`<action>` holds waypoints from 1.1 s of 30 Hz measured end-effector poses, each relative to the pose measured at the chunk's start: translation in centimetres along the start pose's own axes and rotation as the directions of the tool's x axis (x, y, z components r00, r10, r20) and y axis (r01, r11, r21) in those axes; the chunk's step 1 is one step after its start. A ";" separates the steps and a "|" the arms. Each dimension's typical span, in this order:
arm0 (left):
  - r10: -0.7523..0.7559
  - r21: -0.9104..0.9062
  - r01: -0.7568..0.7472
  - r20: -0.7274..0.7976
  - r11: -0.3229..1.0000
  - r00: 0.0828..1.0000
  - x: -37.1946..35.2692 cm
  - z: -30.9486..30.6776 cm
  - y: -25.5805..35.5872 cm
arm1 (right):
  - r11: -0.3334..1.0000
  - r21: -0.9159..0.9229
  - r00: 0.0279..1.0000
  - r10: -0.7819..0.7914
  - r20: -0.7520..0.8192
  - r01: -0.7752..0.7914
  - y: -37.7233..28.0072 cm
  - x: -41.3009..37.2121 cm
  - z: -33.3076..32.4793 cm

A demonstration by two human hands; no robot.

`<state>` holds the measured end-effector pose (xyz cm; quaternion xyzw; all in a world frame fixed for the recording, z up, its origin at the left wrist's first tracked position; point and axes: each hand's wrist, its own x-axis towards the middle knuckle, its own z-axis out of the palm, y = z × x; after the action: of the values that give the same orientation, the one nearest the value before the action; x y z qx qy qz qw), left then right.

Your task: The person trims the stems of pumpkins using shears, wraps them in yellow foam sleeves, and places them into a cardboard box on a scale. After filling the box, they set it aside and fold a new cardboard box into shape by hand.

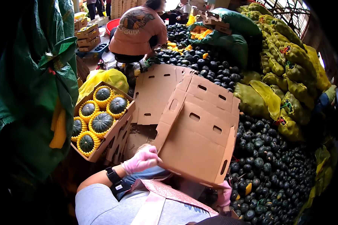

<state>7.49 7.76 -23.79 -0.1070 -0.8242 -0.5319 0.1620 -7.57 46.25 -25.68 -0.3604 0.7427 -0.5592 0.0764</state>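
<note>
In front of me is an unfolded cardboard box (201,127), a brown sheet with oval slots and a bent-up left flap. My left hand (142,160), in a pink glove, is closed at the sheet's near left corner, its fingertips on the edge. At the near right corner, my right hand (224,193), also pink-gloved, grips the cardboard's edge; part of its fingers is hidden. Behind lies another flattened cardboard sheet (150,97). To the left stands an open carton (118,129) holding several dark green squashes (102,122) in yellow foam nets.
Loose dark squashes (257,163) are heaped along the right and behind. Filled yellow-green mesh sacks (285,67) are stacked at right. A green tarp-like sack (33,93) stands close on the left. A person in an orange shirt (137,35) sits ahead, back turned.
</note>
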 end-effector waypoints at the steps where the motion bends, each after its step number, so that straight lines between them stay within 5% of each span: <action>1: -0.145 0.037 0.151 -0.125 0.988 0.982 0.6 1.0 -1.0 | 0.976 0.142 0.966 0.188 -0.180 -0.163 -0.9 0.5 1.7; 2: -0.279 0.051 0.301 -0.249 0.952 0.927 1.4 2.2 -1.6 | 0.963 -0.093 0.953 0.233 -0.194 -0.254 3.0 -0.2 1.5; 4: -0.239 0.201 0.371 -0.479 0.907 0.844 3.1 3.7 -2.2 | 0.944 0.124 0.903 0.328 -0.279 -0.304 3.5 0.7 3.0; 6: 0.123 0.619 0.259 -0.506 0.742 0.854 5.0 4.1 -1.0 | 0.906 -0.368 0.875 0.004 -0.484 -0.208 2.4 2.1 3.8; 7: 0.263 0.797 0.155 -0.365 0.583 0.893 5.5 3.8 -0.5 | 0.757 -0.611 0.847 -0.154 -0.510 -0.230 0.6 2.8 4.2; 8: 0.264 0.794 0.157 -0.371 0.587 0.890 5.8 3.7 -0.8 | 0.544 -0.797 0.817 -0.313 -0.485 -0.265 -0.8 3.3 4.2; 10: 0.305 0.668 -0.314 0.135 0.674 0.943 6.2 3.3 -1.8 | 0.365 -0.930 0.942 -0.298 -0.156 -0.039 -0.3 3.7 4.4; 12: 0.154 0.635 -0.304 0.281 0.710 0.947 6.7 2.7 -0.3 | 0.438 -0.865 0.963 -0.009 0.270 0.247 -2.5 4.9 4.6; 14: 0.010 0.701 -0.342 0.431 0.626 0.902 6.6 3.3 -1.0 | 0.412 -0.889 0.952 0.136 0.274 0.198 -2.7 5.5 4.9; 15: -0.205 0.739 -0.221 0.438 0.637 0.875 6.2 4.5 -1.9 | 0.466 -0.870 0.909 0.275 0.314 0.159 -1.9 5.9 5.1; 16: -0.155 0.701 -0.279 0.488 0.657 0.859 5.9 5.3 -3.0 | 0.510 -0.853 0.842 0.408 0.352 0.109 -1.5 6.1 5.3; 18: -0.242 0.551 -0.275 0.687 0.788 0.685 6.0 5.1 -0.7 | 0.626 -0.753 0.609 0.523 0.597 0.201 -1.5 6.8 5.2; 19: -0.198 0.507 -0.251 0.674 0.825 0.712 5.2 5.4 -1.2 | 0.682 -0.690 0.567 0.478 0.671 0.242 -1.9 6.5 4.9; 20: -0.257 0.523 -0.318 0.755 0.791 0.603 5.7 4.8 0.5 | 0.730 -0.620 0.525 0.422 0.740 0.287 -2.7 6.6 4.5; 22: -0.090 0.096 -0.005 0.952 0.995 0.293 8.1 2.5 0.9 | 0.961 -0.238 0.410 0.276 0.869 -0.143 -5.0 7.7 1.8; 23: -0.043 -0.088 0.196 0.814 0.977 0.579 8.4 2.2 -2.9 | 0.973 -0.169 0.634 0.231 0.738 -0.157 -6.0 8.7 0.2; 24: -0.129 0.106 0.093 0.415 0.990 0.901 9.3 0.2 -0.7 | 0.938 -0.229 0.899 0.322 0.298 -0.260 -5.8 8.9 -0.4; 25: 0.001 0.532 0.019 -0.038 0.846 0.999 10.2 -0.3 -2.1 | 0.843 -0.456 0.958 0.237 -0.164 -0.286 -3.2 9.9 -0.9; 26: -0.147 0.521 0.322 -0.350 0.790 0.925 11.6 -0.4 -2.9 | 0.768 -0.460 0.875 0.265 -0.406 -0.446 -2.4 11.0 -0.9; 27: -0.252 0.483 0.426 -0.383 0.765 0.888 12.0 -0.5 -3.9 | 0.720 -0.553 0.894 0.223 -0.388 -0.420 1.5 11.3 -1.7; 28: -0.426 0.243 0.459 -0.178 0.855 0.887 12.4 -0.2 -9.3 | 0.886 -0.364 0.942 0.190 -0.278 -0.286 8.3 11.2 -2.0; 29: -0.436 0.136 0.434 -0.020 0.891 0.900 12.2 -0.1 -11.2 | 0.887 -0.411 0.965 0.122 -0.231 -0.210 8.0 10.8 -1.6; 30: -0.409 0.021 0.410 0.123 0.912 0.904 12.5 -0.3 -11.9 | 0.880 -0.460 0.984 0.036 -0.176 -0.115 7.0 11.1 -1.2; 31: -0.142 0.012 0.141 0.131 0.990 0.981 11.9 -0.2 -11.7 | 0.927 -0.368 0.995 0.042 -0.086 -0.071 3.8 11.1 -1.0; 32: -0.066 0.206 0.041 0.115 0.978 0.991 11.2 0.2 -11.4 | 0.995 -0.008 0.987 0.102 -0.124 -0.104 5.0 10.3 -0.8; 33: -0.081 0.013 0.080 0.095 0.997 0.992 10.9 0.5 -11.5 | 0.974 0.175 0.982 0.164 -0.094 -0.146 4.8 9.8 -0.8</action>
<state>-6.68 3.50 -29.46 -0.0982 -0.8370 -0.5286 0.1016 -17.29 41.32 -26.85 -0.2628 0.7221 -0.6304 0.1099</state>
